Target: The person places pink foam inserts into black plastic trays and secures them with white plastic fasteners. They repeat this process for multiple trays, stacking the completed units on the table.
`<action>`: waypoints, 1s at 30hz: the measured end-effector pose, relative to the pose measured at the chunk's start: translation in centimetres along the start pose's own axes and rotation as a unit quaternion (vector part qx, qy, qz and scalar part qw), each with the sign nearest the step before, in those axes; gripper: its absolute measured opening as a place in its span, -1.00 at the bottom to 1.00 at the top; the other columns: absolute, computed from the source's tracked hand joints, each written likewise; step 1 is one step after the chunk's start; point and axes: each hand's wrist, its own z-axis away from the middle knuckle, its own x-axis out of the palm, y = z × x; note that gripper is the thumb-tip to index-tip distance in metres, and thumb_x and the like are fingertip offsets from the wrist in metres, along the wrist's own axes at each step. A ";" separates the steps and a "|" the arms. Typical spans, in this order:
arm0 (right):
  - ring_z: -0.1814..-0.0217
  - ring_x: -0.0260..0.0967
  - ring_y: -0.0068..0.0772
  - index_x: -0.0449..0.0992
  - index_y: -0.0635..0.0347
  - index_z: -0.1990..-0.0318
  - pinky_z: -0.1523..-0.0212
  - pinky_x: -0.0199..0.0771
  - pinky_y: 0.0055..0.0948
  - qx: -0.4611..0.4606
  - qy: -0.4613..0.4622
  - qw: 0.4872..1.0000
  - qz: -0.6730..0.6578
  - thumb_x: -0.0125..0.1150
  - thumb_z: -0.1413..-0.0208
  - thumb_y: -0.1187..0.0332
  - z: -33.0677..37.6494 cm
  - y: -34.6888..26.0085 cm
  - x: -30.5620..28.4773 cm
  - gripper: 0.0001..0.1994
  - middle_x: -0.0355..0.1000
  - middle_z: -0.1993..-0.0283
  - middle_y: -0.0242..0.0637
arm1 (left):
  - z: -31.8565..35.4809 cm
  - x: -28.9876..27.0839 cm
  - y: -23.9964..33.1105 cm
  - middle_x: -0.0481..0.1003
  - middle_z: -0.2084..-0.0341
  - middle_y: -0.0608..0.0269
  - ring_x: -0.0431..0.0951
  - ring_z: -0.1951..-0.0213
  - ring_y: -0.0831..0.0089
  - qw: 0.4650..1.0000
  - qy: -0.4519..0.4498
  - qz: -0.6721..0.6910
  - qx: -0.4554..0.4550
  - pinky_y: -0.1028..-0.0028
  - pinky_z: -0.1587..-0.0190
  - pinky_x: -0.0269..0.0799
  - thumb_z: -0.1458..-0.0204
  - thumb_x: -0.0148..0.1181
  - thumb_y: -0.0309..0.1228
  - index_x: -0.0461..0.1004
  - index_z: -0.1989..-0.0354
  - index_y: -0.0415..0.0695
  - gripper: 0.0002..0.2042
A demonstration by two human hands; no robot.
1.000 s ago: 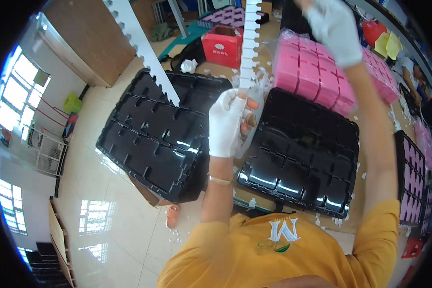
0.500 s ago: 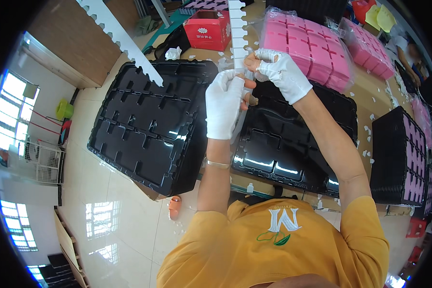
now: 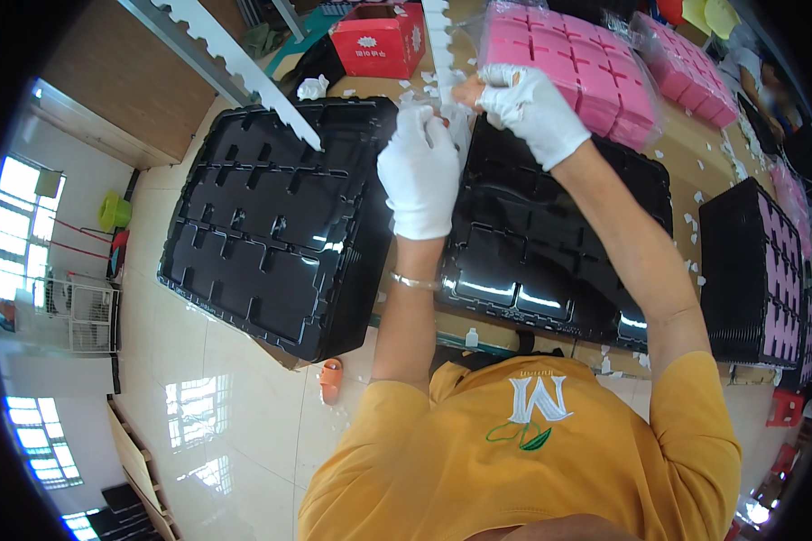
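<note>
A white strip with a notched edge (image 3: 437, 41) comes down from the far edge to my fingertips. My left hand (image 3: 419, 171), in a white fingerless glove, is closed around its near end, most of its fingers turned away from view. Just right of the strip, my right hand (image 3: 534, 115), gloved the same way, is closed in a pinch; what sits between its fingertips is too small to make out. Below both hands lies a glossy black moulded tray (image 3: 550, 243). Another black tray stack (image 3: 262, 216) stands to the left, with a second notched white strip (image 3: 244, 68) reaching over it.
Pink blocks in clear wrap (image 3: 564, 68) sit at the far right, near a red box (image 3: 379, 41) at the far middle. More black trays with pink inserts (image 3: 749, 270) are stacked at right. White scraps litter the brown tabletop (image 3: 686, 171). An orange slipper (image 3: 331, 380) lies on the floor.
My left hand has turned so its back faces up and its fingers are more hidden. The right hand has shifted slightly up and left. The view has tilted slightly.
</note>
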 end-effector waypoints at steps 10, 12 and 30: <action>0.40 0.45 -0.31 0.61 0.18 0.35 0.33 0.40 -0.31 -0.019 -0.291 0.829 0.477 0.37 0.10 0.35 -5.8 6.2 -6.8 -0.84 0.51 0.47 -0.27 | -1.4 -1.2 0.2 0.55 0.46 0.36 0.40 0.48 0.75 0.936 -0.097 0.252 -0.224 0.66 0.45 0.33 -0.19 0.00 -0.46 0.47 0.13 -0.25 -0.82; 0.39 0.46 -0.22 0.61 0.15 0.36 0.33 0.41 -0.28 0.009 -0.302 0.806 0.508 0.38 0.14 0.34 -6.2 6.8 -5.9 -0.83 0.53 0.44 -0.23 | -1.3 -1.1 0.4 0.54 0.49 0.37 0.38 0.52 0.73 0.932 -0.085 0.266 -0.230 0.64 0.49 0.32 -0.21 0.03 -0.42 0.48 0.13 -0.24 -0.82; 0.30 0.39 -0.48 0.59 0.18 0.12 0.24 0.38 -0.46 -0.020 -0.048 0.996 0.073 0.27 -0.10 0.12 -4.4 4.6 -1.1 -0.66 0.52 0.31 -0.33 | -1.3 -1.1 0.1 0.52 0.59 0.29 0.36 0.73 0.70 0.823 -0.094 0.452 -0.331 0.72 0.73 0.08 -0.19 0.10 -0.35 0.49 0.15 -0.22 -0.80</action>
